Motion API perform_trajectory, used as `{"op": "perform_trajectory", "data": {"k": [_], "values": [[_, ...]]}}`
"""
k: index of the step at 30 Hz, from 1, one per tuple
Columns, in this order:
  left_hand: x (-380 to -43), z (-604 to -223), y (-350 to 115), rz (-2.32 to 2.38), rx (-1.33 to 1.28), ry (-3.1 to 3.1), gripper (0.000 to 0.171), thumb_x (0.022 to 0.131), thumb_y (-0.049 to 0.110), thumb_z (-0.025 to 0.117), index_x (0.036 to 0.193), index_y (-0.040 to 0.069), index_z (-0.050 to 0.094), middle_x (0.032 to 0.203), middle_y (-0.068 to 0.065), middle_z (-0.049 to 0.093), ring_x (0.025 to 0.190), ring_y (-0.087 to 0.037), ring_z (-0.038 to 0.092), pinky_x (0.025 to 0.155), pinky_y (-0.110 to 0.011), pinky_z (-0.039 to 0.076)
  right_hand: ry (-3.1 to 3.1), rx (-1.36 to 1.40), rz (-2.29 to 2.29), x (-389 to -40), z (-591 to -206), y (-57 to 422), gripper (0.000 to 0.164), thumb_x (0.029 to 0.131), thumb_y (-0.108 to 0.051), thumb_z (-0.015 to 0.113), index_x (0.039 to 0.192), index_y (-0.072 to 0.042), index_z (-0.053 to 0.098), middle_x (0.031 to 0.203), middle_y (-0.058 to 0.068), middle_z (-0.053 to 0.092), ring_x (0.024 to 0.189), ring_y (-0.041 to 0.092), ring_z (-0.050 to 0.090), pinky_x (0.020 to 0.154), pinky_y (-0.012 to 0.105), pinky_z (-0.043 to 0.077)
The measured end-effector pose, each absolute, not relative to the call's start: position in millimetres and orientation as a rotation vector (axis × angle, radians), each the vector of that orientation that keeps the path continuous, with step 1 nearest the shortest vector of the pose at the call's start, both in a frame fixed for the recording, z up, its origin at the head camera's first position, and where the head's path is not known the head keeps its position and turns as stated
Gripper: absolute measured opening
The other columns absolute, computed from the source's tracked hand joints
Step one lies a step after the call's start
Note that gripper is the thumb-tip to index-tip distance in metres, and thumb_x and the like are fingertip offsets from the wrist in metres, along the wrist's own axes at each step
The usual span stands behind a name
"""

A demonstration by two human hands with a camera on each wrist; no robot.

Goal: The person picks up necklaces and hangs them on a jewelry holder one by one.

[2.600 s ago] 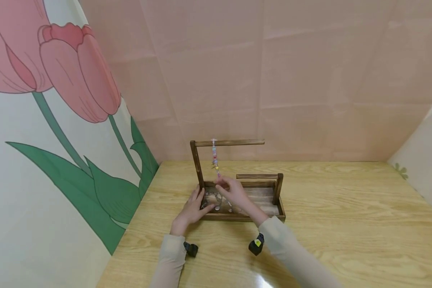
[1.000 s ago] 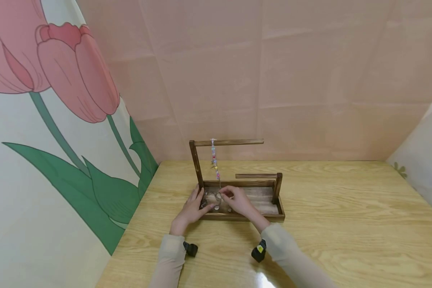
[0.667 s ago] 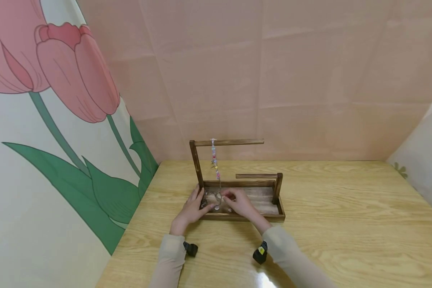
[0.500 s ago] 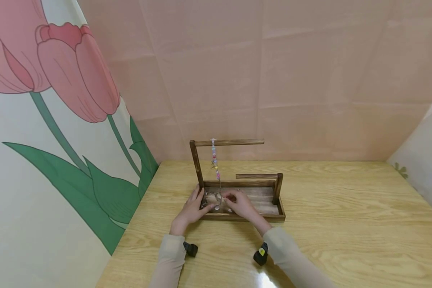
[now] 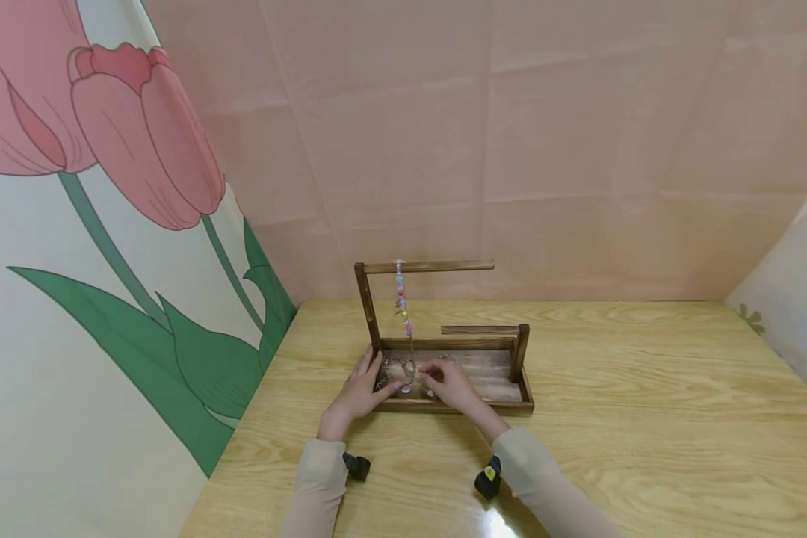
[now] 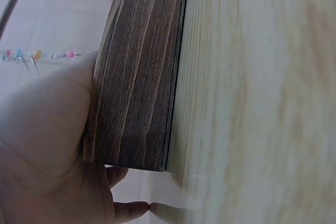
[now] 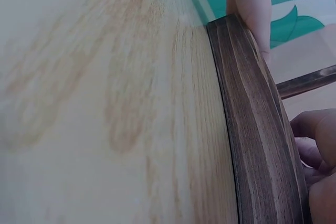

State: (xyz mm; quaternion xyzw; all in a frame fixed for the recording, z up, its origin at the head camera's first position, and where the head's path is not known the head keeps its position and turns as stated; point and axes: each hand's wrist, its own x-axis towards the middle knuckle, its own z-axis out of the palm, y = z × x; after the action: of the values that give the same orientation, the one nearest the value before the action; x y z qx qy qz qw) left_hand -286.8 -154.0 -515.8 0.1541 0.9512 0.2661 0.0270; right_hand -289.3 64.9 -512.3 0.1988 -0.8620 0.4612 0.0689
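My left hand (image 5: 356,392) rests with straight fingers on the left end of a dark wooden tray stand (image 5: 444,406), thumb reaching over its front edge. In the left wrist view, the palm lies against the tray's wall (image 6: 136,77). A colourful beaded strand (image 5: 401,295) hangs from the stand's tall bar, its thin chain trailing into the tray. Just right of that chain, inside the tray, is my right hand (image 5: 450,385) with thumb and index finger bent close together. Whether a thin piece of chain is between those fingertips is too small to tell. Tangled metal chains (image 5: 397,366) lie beside them.
The tall upper bar (image 5: 444,265) overhangs the tray from the left post (image 5: 368,306). A shorter bar (image 5: 480,329) juts inward from the right post (image 5: 520,355). Light wooden tabletop (image 5: 645,418) surrounds the stand. A small white disc (image 5: 406,388) lies in the tray.
My right hand has dropped from the lower end of the beaded strand into the tray, then edged slightly right of the hanging chain. My left hand has stayed on the tray's left end.
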Motion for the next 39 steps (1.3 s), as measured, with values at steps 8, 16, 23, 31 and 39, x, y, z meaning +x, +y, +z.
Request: {"op": "perform_trajectory", "data": {"k": [8,16,23,31,39], "values": [[-286.8,-514.9,-154.7,0.841,0.490,2.934,0.083,0.090,0.056,0.047,0.149,0.008,0.016,0.156,-0.010,0.000,0.141,-0.037,0.007,0.108,-0.058,0.018,-2.577,0.552,1.395,-291.7,-517.7,65.2,0.011,0.084,0.000,0.063,0.093,0.006,0.067,0.079,0.010,0.066,0.068,0.015,0.060,0.060,0.022,0.049],[-286.6,-516.0,-153.9,0.856,0.479,2.921,0.081,0.091,0.054,0.048,0.150,0.009,0.014,0.157,-0.008,-0.001,0.142,-0.036,0.006,0.109,-0.057,0.017,-2.611,0.524,1.341,-293.6,-521.2,64.8,0.004,0.080,0.001,0.066,0.084,0.002,0.066,0.071,0.005,0.062,0.063,0.011,0.056,0.056,0.020,0.046],[-285.7,-514.1,-154.0,0.856,0.474,2.918,0.081,0.091,0.052,0.049,0.150,0.009,0.015,0.157,-0.009,-0.001,0.142,-0.036,0.006,0.109,-0.057,0.017,-2.651,0.461,1.290,-294.0,-521.9,65.0,0.006,0.076,0.000,0.069,0.082,0.000,0.066,0.069,0.003,0.060,0.063,0.010,0.053,0.057,0.021,0.045],[-286.4,-513.6,-153.8,0.862,0.493,2.928,0.080,0.091,0.051,0.050,0.149,0.007,0.016,0.156,-0.012,0.002,0.141,-0.038,0.008,0.108,-0.058,0.018,-2.698,0.388,1.236,-292.9,-519.5,64.2,0.009,0.076,-0.005,0.073,0.078,-0.003,0.065,0.065,0.001,0.058,0.059,0.009,0.050,0.054,0.024,0.043],[-285.8,-513.0,-154.3,0.863,0.480,2.919,0.080,0.091,0.051,0.050,0.149,0.008,0.016,0.156,-0.011,0.000,0.141,-0.038,0.006,0.108,-0.058,0.017,-2.738,0.370,1.199,-295.2,-517.9,63.3,0.008,0.077,-0.005,0.072,0.076,-0.003,0.065,0.066,0.002,0.059,0.060,0.011,0.053,0.055,0.025,0.045]]}}
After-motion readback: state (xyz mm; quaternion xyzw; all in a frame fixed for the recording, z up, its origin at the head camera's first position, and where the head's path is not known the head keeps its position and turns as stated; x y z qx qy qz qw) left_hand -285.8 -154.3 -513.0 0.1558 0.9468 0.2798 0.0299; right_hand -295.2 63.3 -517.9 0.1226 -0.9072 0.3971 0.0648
